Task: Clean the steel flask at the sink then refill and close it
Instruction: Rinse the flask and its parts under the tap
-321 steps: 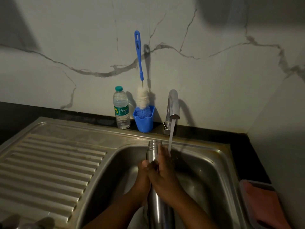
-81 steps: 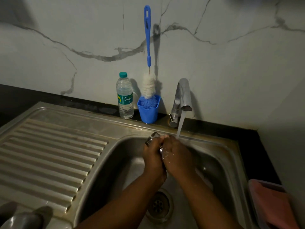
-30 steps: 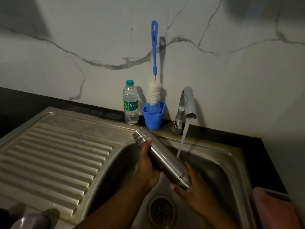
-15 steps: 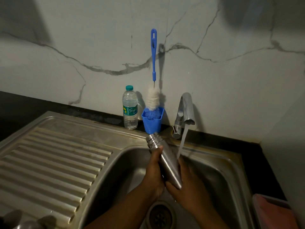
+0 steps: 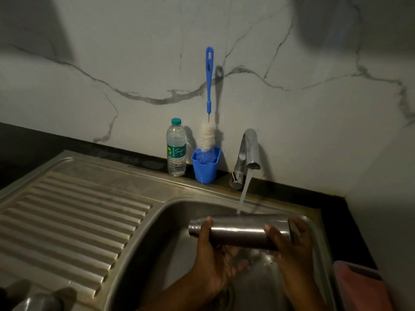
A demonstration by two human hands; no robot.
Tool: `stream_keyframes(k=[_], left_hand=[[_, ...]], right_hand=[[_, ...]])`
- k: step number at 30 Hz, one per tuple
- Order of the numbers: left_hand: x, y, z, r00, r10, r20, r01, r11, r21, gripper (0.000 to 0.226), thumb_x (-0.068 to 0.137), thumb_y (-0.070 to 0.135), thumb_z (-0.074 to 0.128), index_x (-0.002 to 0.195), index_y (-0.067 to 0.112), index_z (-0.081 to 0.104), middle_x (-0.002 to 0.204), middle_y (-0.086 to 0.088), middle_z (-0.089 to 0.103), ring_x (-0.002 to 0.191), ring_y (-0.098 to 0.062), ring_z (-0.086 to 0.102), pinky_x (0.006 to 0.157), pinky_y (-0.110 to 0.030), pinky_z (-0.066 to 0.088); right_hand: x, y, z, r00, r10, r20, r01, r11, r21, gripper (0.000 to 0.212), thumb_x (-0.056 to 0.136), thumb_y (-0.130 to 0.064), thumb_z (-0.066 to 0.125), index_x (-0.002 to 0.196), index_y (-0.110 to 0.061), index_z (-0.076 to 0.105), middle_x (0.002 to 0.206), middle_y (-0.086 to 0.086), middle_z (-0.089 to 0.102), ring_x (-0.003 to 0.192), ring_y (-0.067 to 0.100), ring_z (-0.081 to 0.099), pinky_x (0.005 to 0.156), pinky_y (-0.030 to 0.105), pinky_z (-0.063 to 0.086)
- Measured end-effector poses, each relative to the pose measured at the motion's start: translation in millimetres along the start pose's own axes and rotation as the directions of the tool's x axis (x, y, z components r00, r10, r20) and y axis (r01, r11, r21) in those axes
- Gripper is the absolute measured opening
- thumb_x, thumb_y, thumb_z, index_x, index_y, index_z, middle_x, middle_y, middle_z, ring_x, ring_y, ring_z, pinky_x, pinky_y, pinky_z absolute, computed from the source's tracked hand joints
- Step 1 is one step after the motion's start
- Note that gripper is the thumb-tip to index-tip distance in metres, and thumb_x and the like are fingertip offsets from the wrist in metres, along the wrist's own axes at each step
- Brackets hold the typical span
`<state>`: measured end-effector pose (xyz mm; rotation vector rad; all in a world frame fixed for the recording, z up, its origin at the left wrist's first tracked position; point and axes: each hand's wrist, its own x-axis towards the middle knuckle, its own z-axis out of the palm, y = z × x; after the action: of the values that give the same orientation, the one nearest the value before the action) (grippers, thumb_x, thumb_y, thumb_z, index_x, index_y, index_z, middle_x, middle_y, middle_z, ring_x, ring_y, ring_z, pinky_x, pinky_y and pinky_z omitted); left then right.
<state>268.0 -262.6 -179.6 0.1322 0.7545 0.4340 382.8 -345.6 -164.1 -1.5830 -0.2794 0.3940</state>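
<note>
The steel flask lies horizontal over the sink basin, its open threaded neck pointing left. Water from the running tap falls onto its upper side. My left hand grips it from below near the neck, thumb over the front. My right hand holds the base end, with its thumb across the body. No cap is on the neck.
A ribbed steel drainboard lies left of the basin. Against the marble wall stand a plastic water bottle and a blue cup holding a blue-handled bottle brush. A pinkish container sits at the right, a steel object at bottom left.
The flask has turned from steeply tilted with its neck up-left to lying level under the stream. My right hand slid out to the base end.
</note>
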Motion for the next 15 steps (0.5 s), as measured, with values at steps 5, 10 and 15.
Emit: stream_keyframes(k=[5, 10, 15], left_hand=[[1, -26, -19, 0.995, 0.006, -0.095, 0.021, 0.961, 0.275, 0.083, 0.050, 0.043, 0.093, 0.118, 0.004, 0.065, 0.091, -0.025, 0.068, 0.067, -0.036, 0.069, 0.063, -0.036, 0.056], [-1, 1, -26, 0.794, 0.466, 0.391, -0.510, 0.160, 0.845, 0.123, 0.052, 0.044, 0.087, 0.150, 0.037, 0.013, 0.150, 0.014, 0.028, 0.137, -0.009, 0.033, 0.112, -0.039, 0.035], [-4, 30, 0, 0.712, 0.423, 0.561, -0.621, 0.005, 0.784, 0.063, 0.071, 0.060, 0.072, 0.126, 0.043, 0.044, 0.116, 0.016, 0.063, 0.095, -0.004, 0.066, 0.079, -0.026, 0.056]], right_hand=[[1, -42, 20, 0.981, -0.097, 0.167, 0.134, 0.964, -0.228, 0.105, 0.057, -0.022, 0.088, 0.140, -0.035, 0.026, 0.143, 0.007, 0.038, 0.119, 0.031, 0.049, 0.086, 0.048, 0.051], [-13, -49, 37, 0.918, -0.120, 0.378, 0.302, 0.829, -0.471, 0.106, 0.052, -0.049, 0.087, 0.138, -0.045, 0.025, 0.137, -0.002, 0.043, 0.119, 0.020, 0.047, 0.090, 0.034, 0.047], [-31, -52, 41, 0.883, -0.101, 0.459, 0.385, 0.716, -0.583, 0.097, 0.068, -0.065, 0.068, 0.147, -0.040, 0.017, 0.150, -0.003, 0.030, 0.132, 0.016, 0.032, 0.102, 0.030, 0.034]])
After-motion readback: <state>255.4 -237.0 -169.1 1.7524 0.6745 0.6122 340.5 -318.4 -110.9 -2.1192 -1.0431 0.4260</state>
